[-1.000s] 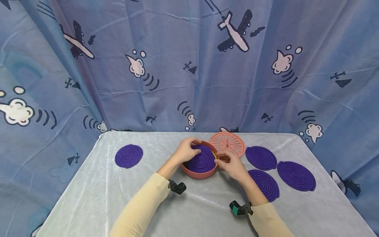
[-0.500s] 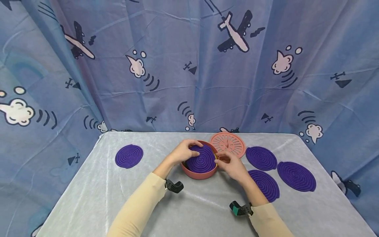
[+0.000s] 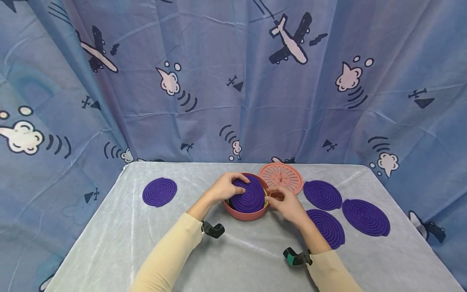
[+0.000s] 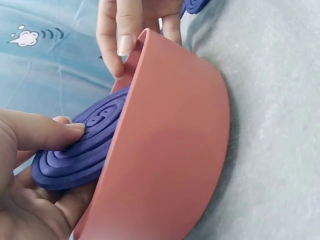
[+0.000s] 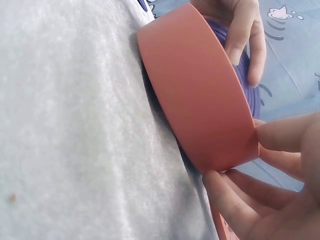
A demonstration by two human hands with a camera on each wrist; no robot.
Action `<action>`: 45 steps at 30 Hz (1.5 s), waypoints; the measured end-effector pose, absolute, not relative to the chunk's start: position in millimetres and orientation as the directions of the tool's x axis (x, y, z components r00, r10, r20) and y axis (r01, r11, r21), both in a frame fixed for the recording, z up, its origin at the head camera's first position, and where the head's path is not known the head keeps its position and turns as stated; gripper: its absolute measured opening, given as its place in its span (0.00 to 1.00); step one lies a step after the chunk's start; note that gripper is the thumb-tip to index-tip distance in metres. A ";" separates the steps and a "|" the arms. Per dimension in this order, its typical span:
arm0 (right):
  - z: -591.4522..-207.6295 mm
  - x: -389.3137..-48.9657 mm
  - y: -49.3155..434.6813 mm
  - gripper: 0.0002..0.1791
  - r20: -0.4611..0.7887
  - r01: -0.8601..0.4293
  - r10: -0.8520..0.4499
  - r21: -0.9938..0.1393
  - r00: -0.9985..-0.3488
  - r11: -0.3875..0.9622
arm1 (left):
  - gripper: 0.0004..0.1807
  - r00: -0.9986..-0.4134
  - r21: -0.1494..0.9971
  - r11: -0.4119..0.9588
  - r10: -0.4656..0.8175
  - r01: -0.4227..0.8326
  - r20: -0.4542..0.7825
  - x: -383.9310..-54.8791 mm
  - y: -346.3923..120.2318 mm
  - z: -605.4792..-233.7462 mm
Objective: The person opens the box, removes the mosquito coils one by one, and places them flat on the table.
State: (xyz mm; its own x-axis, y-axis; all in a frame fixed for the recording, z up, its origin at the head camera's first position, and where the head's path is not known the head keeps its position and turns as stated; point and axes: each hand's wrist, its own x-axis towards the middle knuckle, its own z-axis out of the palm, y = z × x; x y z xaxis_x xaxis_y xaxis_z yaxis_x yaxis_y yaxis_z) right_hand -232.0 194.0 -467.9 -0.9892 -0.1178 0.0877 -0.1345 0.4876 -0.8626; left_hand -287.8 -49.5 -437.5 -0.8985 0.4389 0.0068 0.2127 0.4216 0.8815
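A round coral-red tub (image 3: 245, 216) stands on the table in the head view. My left hand (image 3: 228, 186) pinches a purple spiral coaster (image 3: 248, 198) at its far left edge, thumb on top and fingers beneath. In the left wrist view the coaster (image 4: 75, 150) is tilted, partly raised above the tub's rim, its lower part hidden inside. My right hand (image 3: 286, 202) grips the tub's right side. In the right wrist view its thumb is at the rim and its fingers lie against the outer wall (image 5: 195, 90). Something yellow (image 3: 266, 198) shows inside the rim.
A pink slotted disc (image 3: 280, 177) lies just behind the tub. More purple coasters lie flat: one at the left (image 3: 159, 192), and three at the right, including the far right one (image 3: 366, 217). A patterned blue curtain (image 3: 233, 81) hangs behind the grey-white table (image 3: 109, 243).
My left hand has drawn slightly back to the left, and the coaster's far edge has risen in the tub. More yellow shows at the right rim. My right hand has stayed in place.
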 end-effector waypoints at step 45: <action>-466.0 -230.6 193.2 0.18 0.091 -0.142 -0.126 -0.863 -0.988 0.484 | 0.17 -0.978 0.915 0.359 0.156 0.187 0.139 -277.0 -168.7 -409.3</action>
State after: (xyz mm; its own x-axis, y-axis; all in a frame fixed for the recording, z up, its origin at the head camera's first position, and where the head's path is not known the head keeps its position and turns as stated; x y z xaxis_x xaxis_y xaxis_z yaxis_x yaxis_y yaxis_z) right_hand -230.6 193.2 -466.0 -0.9878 -0.1263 0.0914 -0.1418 0.4841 -0.8635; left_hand -277.0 -168.7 -409.3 -0.9780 0.1555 0.1390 0.1870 0.3588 0.9145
